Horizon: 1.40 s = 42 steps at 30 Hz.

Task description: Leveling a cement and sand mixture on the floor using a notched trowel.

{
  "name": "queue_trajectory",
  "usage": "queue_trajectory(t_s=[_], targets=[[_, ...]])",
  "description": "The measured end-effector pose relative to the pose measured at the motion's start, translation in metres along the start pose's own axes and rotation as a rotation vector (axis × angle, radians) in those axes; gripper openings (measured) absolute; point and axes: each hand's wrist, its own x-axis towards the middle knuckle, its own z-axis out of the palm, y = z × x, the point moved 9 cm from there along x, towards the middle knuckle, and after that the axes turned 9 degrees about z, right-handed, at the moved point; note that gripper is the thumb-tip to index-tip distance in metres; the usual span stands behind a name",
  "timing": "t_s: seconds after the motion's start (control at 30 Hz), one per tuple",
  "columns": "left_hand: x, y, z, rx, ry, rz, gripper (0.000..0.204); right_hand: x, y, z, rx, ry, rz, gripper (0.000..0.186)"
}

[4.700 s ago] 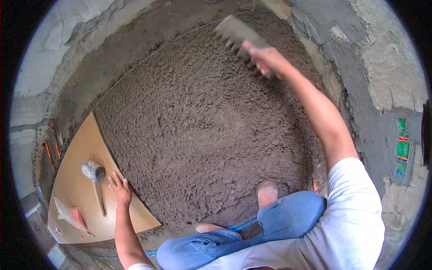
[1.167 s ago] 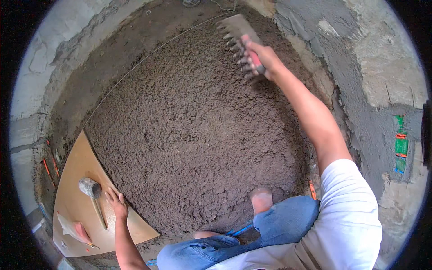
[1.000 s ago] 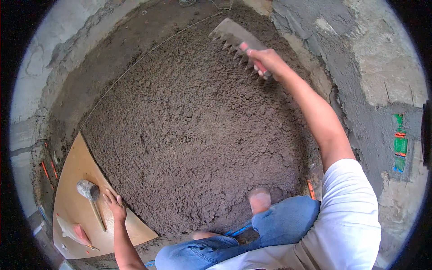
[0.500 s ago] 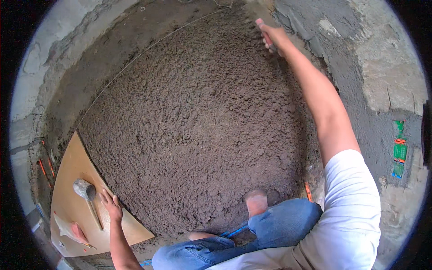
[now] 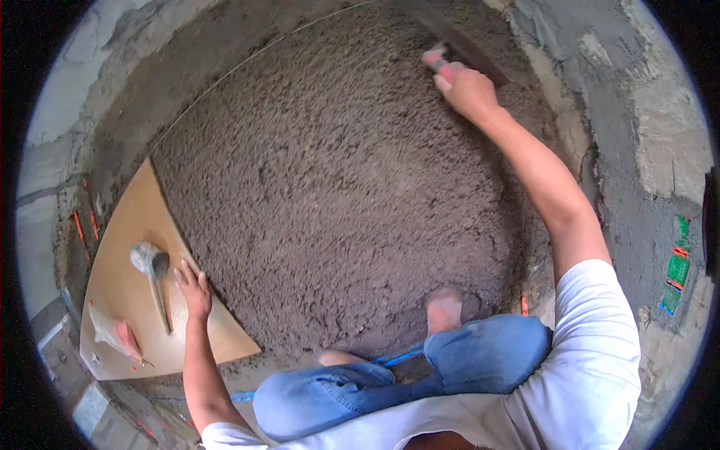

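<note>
A wide bed of coarse grey mortar (image 5: 337,180) covers the floor in front of me. My right hand (image 5: 469,94) grips the red handle of a metal trowel (image 5: 476,56) at the far right of the mortar; its blade is blurred. My left hand (image 5: 193,289) lies with fingers spread on a tan board (image 5: 225,345), at its edge along the mortar. A mallet (image 5: 148,259) with a pale handle rests on the board beside that hand, and a pinkish-white bag (image 5: 116,334) lies lower left on it.
Rough concrete walls (image 5: 652,142) ring the floor. Green boxes (image 5: 677,266) are set in the right wall, orange pipes (image 5: 79,234) stand at the left, and blue pipe (image 5: 397,356) runs near my legs. A thin line arcs across the far side. My bare foot (image 5: 444,311) rests at the near edge.
My right hand and trowel have swept about along the far right side, and the blade now points differently. The board and left hand appear higher in view than half a second ago.
</note>
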Motion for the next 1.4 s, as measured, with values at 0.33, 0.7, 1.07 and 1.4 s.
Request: queue_trajectory(t_s=[0.33, 0.7, 1.07, 1.4], targets=[[-0.003, -0.002, -0.009, -0.010, -0.011, -0.085, 0.064, -0.135, -0.129, 0.013, -0.010, -0.348, -0.680, 0.024], [-0.005, 0.000, -0.003, -0.091, -0.039, -0.194, 0.062, -0.111, -0.162, 0.027, -0.089, -0.409, -0.612, 0.019], [0.004, -0.025, 0.015, 0.149, -0.017, -0.016, 0.063, -0.220, -0.048, 0.003, 0.042, -0.430, -0.195, 0.023], [0.011, -0.040, 0.017, 0.047, 0.090, -0.004, 0.063, -0.195, 0.173, -0.012, 0.133, -0.151, 0.498, 0.030]])
